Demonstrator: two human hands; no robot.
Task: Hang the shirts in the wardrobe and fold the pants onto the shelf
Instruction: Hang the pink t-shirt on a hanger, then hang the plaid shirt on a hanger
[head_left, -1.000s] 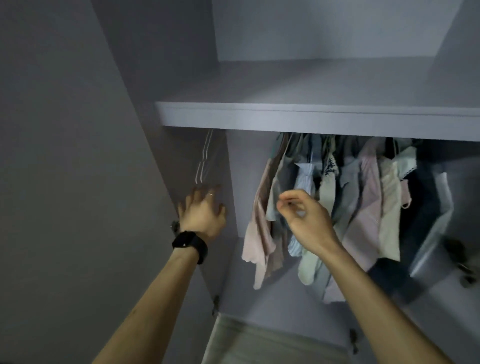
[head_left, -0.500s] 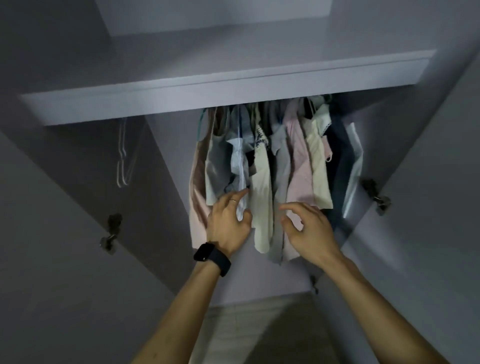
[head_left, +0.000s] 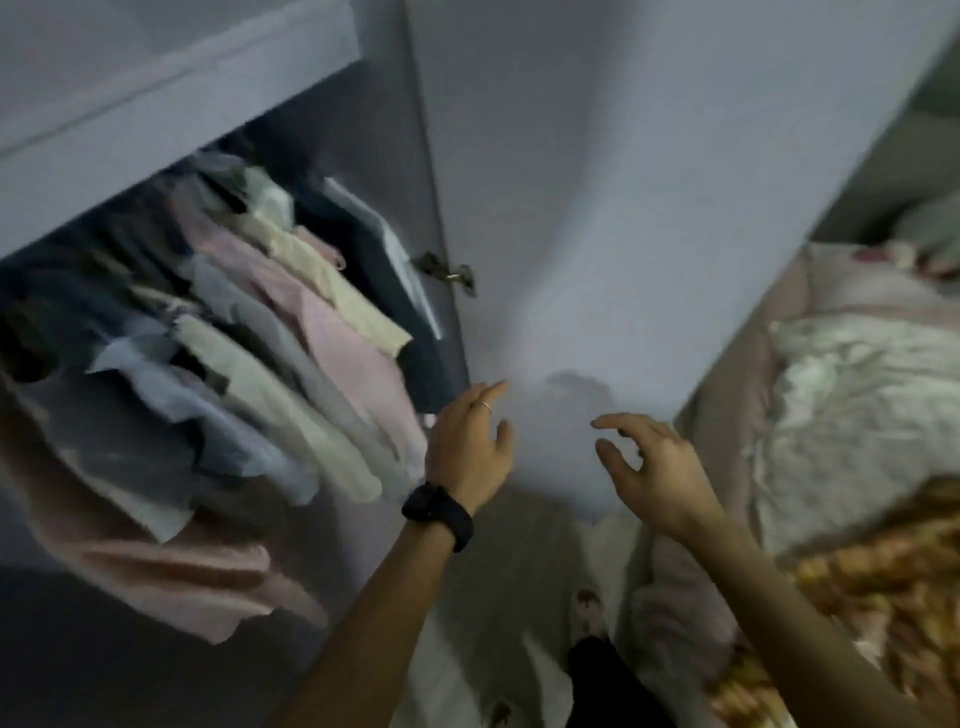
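Observation:
Several hung shirts in pink, cream, pale blue and grey fill the wardrobe at the left, under its shelf. My left hand, with a black watch and a ring, hovers empty with straight fingers just right of the shirts, in front of the open wardrobe door. My right hand is beside it, fingers loosely curled, holding nothing. A heap of white and pink clothes lies on the bed at the right. The view is blurred.
The door's metal hinge sticks out beside the hung shirts. A yellow patterned bedcover spreads at the lower right. Pale floor and dark fabric show below my arms.
My view has swung right, from the wardrobe interior toward the door and bed. Both hands have left the hung shirts and moved right, still empty.

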